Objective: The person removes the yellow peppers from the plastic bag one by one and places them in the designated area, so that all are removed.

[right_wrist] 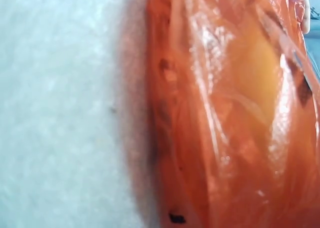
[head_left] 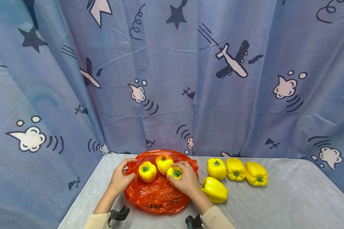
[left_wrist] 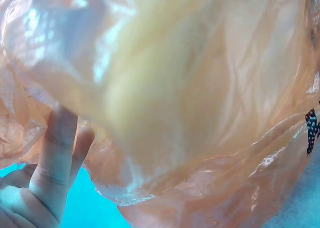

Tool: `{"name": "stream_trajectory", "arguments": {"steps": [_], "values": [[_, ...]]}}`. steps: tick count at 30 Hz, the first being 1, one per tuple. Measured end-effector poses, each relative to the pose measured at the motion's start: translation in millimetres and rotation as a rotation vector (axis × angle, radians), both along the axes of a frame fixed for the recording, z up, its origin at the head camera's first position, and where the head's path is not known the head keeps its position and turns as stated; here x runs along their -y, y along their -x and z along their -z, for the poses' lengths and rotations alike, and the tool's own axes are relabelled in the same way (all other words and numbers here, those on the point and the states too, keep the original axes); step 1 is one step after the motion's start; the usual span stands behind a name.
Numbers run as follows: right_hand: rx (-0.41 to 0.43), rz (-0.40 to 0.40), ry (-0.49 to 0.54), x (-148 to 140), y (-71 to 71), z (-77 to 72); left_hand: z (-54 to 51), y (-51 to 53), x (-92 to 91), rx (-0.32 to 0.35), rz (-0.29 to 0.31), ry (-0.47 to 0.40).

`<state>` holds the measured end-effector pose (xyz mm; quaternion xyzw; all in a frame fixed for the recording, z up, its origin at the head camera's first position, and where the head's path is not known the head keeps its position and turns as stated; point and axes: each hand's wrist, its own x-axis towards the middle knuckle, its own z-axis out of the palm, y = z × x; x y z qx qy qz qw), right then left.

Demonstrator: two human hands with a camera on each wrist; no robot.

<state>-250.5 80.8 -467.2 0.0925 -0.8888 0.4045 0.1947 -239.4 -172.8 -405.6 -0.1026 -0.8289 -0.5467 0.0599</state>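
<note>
A red plastic bag (head_left: 157, 197) lies spread on the table with its mouth open upward and dark lettering near its front. Inside it rest two yellow bell peppers, a left one (head_left: 147, 172) and a rear one (head_left: 164, 164). My right hand (head_left: 187, 180) grips a third yellow bell pepper (head_left: 174, 172), stem up, over the bag's right side. At the bag's left rim, my left hand (head_left: 121, 177) holds the plastic between thumb and fingers. In the left wrist view, fingers (left_wrist: 55, 158) lie against the thin plastic (left_wrist: 210, 183). The right wrist view shows the bag's side (right_wrist: 225, 128), a yellow shape showing through.
Right of the bag, a yellow bell pepper (head_left: 215, 190) lies on its side. Behind it three more stand in a row: one (head_left: 216, 169), a middle one (head_left: 235, 169) and an outer one (head_left: 256, 174). A patterned blue curtain (head_left: 166, 70) hangs behind the grey-white table (head_left: 289, 197).
</note>
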Motion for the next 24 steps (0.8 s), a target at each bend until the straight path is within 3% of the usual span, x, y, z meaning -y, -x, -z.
{"name": "stream_trajectory", "arguments": {"steps": [7, 16, 24], "values": [[0.004, -0.004, 0.008, 1, 1.1, -1.6, 0.5, 2.7, 0.2, 0.001, 0.005, -0.011], [0.024, 0.009, 0.019, 1, 1.8, -2.8, 33.2, 24.5, 9.9, 0.006, -0.011, -0.016], [-0.009, 0.031, 0.043, 0, 0.3, -8.1, 36.2, 27.3, 9.9, -0.021, 0.002, -0.029]]}}
